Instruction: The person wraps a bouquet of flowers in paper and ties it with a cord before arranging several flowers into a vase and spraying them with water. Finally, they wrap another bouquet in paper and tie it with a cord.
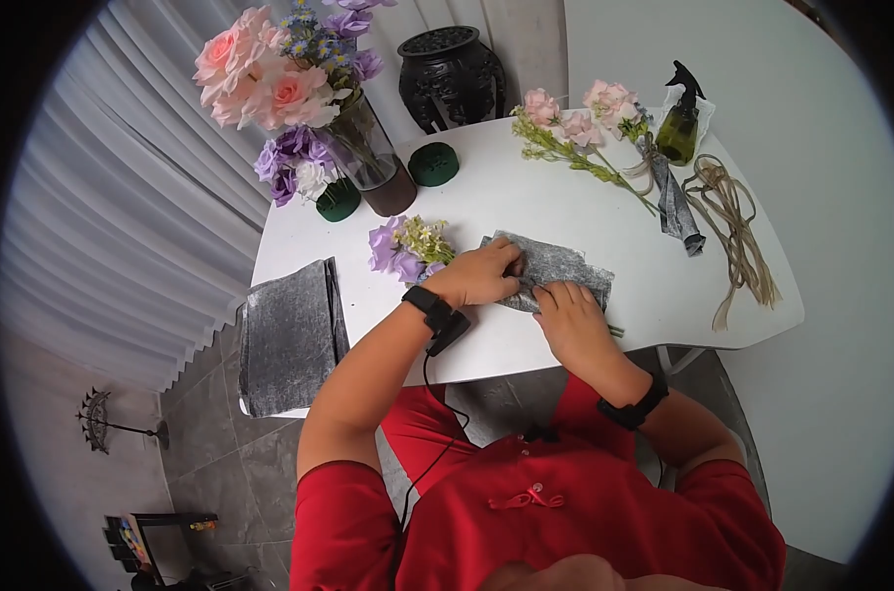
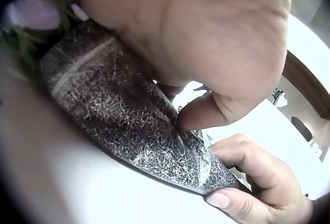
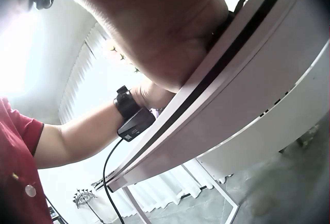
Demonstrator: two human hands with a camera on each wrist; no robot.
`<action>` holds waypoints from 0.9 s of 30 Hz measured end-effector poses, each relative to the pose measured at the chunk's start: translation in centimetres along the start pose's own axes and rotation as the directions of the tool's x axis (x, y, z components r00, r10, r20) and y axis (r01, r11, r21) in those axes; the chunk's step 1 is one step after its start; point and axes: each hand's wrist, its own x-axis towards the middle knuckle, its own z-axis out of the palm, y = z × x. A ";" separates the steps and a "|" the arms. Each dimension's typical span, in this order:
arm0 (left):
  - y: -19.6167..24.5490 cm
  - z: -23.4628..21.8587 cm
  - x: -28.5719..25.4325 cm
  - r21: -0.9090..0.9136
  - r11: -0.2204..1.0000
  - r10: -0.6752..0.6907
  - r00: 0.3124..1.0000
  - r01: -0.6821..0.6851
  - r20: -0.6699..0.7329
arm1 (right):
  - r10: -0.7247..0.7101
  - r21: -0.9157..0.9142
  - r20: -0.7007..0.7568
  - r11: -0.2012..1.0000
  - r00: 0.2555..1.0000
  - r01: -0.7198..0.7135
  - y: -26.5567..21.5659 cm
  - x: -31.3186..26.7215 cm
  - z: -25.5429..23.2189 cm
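Observation:
A small bouquet with purple blooms [image 1: 396, 258] and pale yellow sprigs lies near the table's front edge, partly rolled in a sheet of grey fibrous wrapping paper [image 1: 557, 262]. My left hand [image 1: 478, 275] grips the paper near the flower end, thumb and fingertips pressed into a fold. In the left wrist view the paper [image 2: 118, 110] tapers like a cone toward my right hand [image 2: 263, 177], whose thumb and index finger pinch its narrow end. Stem tips [image 1: 616, 332] poke out beside the right hand [image 1: 575, 328]. The right wrist view mostly shows the table's edge.
A grey paper stack [image 1: 287, 335] lies at the left. Behind stand a glass vase [image 1: 366, 163] of flowers and green foam blocks [image 1: 434, 164]. At the right are pink flowers [image 1: 580, 126], a wrapped grey piece [image 1: 673, 207], raffia strands [image 1: 732, 231] and a spray bottle [image 1: 678, 128].

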 end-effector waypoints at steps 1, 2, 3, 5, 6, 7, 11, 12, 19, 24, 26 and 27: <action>0.1 0.0 -0.2 -0.002 1.000 0.000 1.000 0.000 0.002 | 0.000 -0.020 -0.003 1.000 1.000 0.000 0.0 -0.1 0.2; 0.3 0.2 -0.7 0.071 0.993 0.107 0.983 -0.097 -0.153 | 0.001 -0.040 -0.006 0.999 1.000 -0.001 0.0 -0.2 0.4; 0.8 0.3 -1.1 0.157 0.971 0.221 0.930 -0.181 -0.294 | 0.002 -0.040 -0.005 0.999 1.000 -0.002 0.0 -0.3 0.4; 1.9 0.4 -1.7 0.375 0.909 0.307 0.900 -0.182 -0.308 | 0.024 -0.073 -0.002 0.997 1.000 -0.024 0.0 -0.3 0.4; 2.4 0.6 -2.1 0.572 0.804 0.390 0.869 -0.161 -0.304 | 0.025 -0.072 -0.002 0.997 1.000 -0.025 0.0 -0.3 0.4; 2.5 1.0 -2.7 0.573 0.804 0.390 0.869 -0.161 -0.304 | 0.034 -0.067 -0.008 0.997 0.999 -0.034 0.0 -0.3 0.3; 2.3 1.8 -4.6 0.537 0.824 0.387 0.872 -0.180 -0.301 | 0.127 -0.039 0.103 0.992 0.987 -0.123 0.3 0.0 -0.5; 1.7 1.8 -4.5 0.532 0.822 0.414 0.854 -0.203 -0.314 | 0.125 -0.037 0.105 0.992 0.987 -0.122 0.4 0.1 -0.5; -0.4 1.5 -3.2 0.406 0.884 0.372 0.874 -0.231 -0.313 | 0.144 0.059 0.155 0.986 0.977 -0.155 2.3 0.7 -0.6; -0.7 1.1 -2.1 0.340 0.917 0.335 0.864 -0.208 -0.376 | 0.146 0.165 0.253 0.968 0.956 -0.191 4.1 1.9 -0.9; -0.7 1.0 -1.9 0.303 0.918 0.369 0.828 -0.255 -0.421 | 0.191 0.125 0.438 0.955 0.878 -0.270 4.1 2.9 -1.8; -0.8 0.9 -1.8 0.301 0.918 0.371 0.828 -0.259 -0.420 | 0.195 0.123 0.439 0.954 0.877 -0.273 4.4 3.1 -1.8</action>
